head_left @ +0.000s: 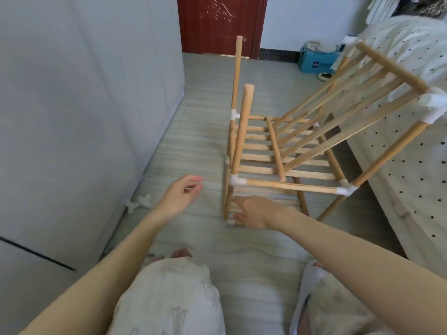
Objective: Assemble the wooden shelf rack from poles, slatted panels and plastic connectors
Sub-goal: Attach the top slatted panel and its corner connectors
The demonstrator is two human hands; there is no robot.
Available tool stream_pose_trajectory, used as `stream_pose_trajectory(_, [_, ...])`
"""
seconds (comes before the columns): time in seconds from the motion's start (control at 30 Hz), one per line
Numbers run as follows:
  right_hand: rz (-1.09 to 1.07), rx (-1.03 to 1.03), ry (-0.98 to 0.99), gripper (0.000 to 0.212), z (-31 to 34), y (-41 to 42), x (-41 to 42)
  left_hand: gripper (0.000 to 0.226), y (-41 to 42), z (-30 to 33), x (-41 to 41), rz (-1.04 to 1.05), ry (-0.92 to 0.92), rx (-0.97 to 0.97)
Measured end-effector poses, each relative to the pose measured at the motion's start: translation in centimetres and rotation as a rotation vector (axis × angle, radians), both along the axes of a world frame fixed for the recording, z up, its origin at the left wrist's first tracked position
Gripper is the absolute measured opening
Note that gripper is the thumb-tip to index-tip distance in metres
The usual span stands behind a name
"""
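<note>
Bed with cream polka-dot cover (411, 151) fills the room's right edge. Half-built pale wooden shelf rack w/ white plastic connectors (285, 165) stands on the grey striped floor (193, 131) just beside it, top slatted panel (350, 93) tilted up twd the bed, two bare poles (242, 126) upright at its left side. Right hand (254, 211) reaches to the rack's lowest slats, fingers straight (contact unclear). Left hand (181, 194) hovers apart, loosely open, holding nothing. Spare white connector (140, 201) lies by the left wall.
</note>
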State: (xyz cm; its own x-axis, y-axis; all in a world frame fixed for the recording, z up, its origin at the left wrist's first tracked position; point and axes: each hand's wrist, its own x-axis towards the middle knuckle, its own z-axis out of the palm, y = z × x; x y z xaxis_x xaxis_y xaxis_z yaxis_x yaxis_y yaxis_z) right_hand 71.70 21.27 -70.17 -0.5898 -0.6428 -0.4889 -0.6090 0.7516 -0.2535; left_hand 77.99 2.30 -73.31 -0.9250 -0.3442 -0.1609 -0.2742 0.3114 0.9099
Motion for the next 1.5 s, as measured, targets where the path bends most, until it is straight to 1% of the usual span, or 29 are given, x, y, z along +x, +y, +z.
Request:
stream_pose_trajectory(0.1, [0.043, 0.037, -0.05, 0.049, -3.8, -3.1, 0.1, 0.027, -3.2, -5.5, 2.6, 0.101, -0.111, 0.029])
stream_pose_trajectory(0.17, [0.036, 0.06, -0.101, 0.052, -6.9, -5.0, 0.2, 0.026, -5.3, -8.9, 4.2, 0.154, -0.181, 0.001])
stream_pose_trajectory(0.3, [-0.014, 0.141, -0.222, 0.053, -14.2, -8.3, 0.4, 0.028, -8.8, -15.6, 7.4, 0.165, -0.411, -0.089])
stream_pose_trajectory(0.37, [-0.022, 0.175, -0.235, 0.053, -17.8, -9.5, 0.3, 0.03, -9.7, -18.6, 9.0, 0.179, -0.531, -0.132])
stream_pose_trajectory(0.47, [0.025, 0.206, -0.23, 0.054, -22.2, -10.4, 0.5, 0.031, -9.6, -22.1, 10.7, 0.17, -0.677, -0.186])
stream_pose_trajectory(0.53, [0.058, 0.242, -0.213, 0.055, -24.4, -10.2, 0.7, 0.029, -9.2, -23.8, 11.3, 0.148, -0.73, -0.212])
stream_pose_trajectory(0.63, [0.078, 0.299, -0.245, 0.06, -26.6, -9.4, 1.5, 0.025, -8.6, -25.3, 11.6, 0.162, -0.762, -0.24])
stream_pose_trajectory(0.77, [0.075, 0.303, -0.291, 0.06, -26.9, -8.8, 2.2, 0.03, -8.4, -25.7, 11.9, 0.177, -0.792, -0.3])
stream_pose_trajectory(0.83, [0.036, 0.298, -0.339, 0.058, -26.1, -8.7, 2.2, 0.033, -8.5, -25.3, 12.2, 0.179, -0.753, -0.28])
stream_pose_trajectory(0.9, [-0.02, 0.283, -0.361, 0.056, -24.8, -8.6, 2.0, 0.031, -8.7, -23.9, 12.2, 0.2, -0.669, -0.244])
stream_pose_trajectory(0.97, [-0.053, 0.254, -0.341, 0.054, -22.7, -8.4, 1.7, 0.029, -9.0, -21.7, 11.6, 0.215, -0.565, -0.237])
stream_pose_trajectory(1.07, [-0.077, 0.19, -0.275, 0.052, -18.6, -8.1, 0.6, 0.027, -9.3, -17.2, 9.6, 0.205, -0.368, -0.256])
stream_pose_trajectory(1.2, [-0.105, 0.109, -0.154, 0.051, -11.7, -6.6, -0.7, 0.019, -7.8, -10.0, 6.4, 0.045, -0.119, -0.258])
stream_pose_trajectory(1.3, [-0.024, 0.066, -0.044, 0.043, -6.3, -4.2, -1.3, 0.025, -5.5, -4.5, 4.3, -0.065, 0.032, -0.336])
stream_pose_trajectory(1.37, [0.001, 0.044, 0.008, 0.039, -2.7, -2.5, -1.8, 0.026, -3.4, -0.9, 3.0, -0.089, 0.149, -0.391])
stream_pose_trajectory(1.43, [-0.043, -0.01, 0.055, 0.039, 0.7, -0.5, -2.5, 0.025, -1.2, 2.6, 1.8, -0.085, 0.279, -0.439])
stream_pose_trajectory(1.5, [-0.12, -0.104, 0.098, 0.034, 3.7, 1.9, -3.2, 0.024, 1.0, 6.1, 0.7, -0.102, 0.389, -0.478])
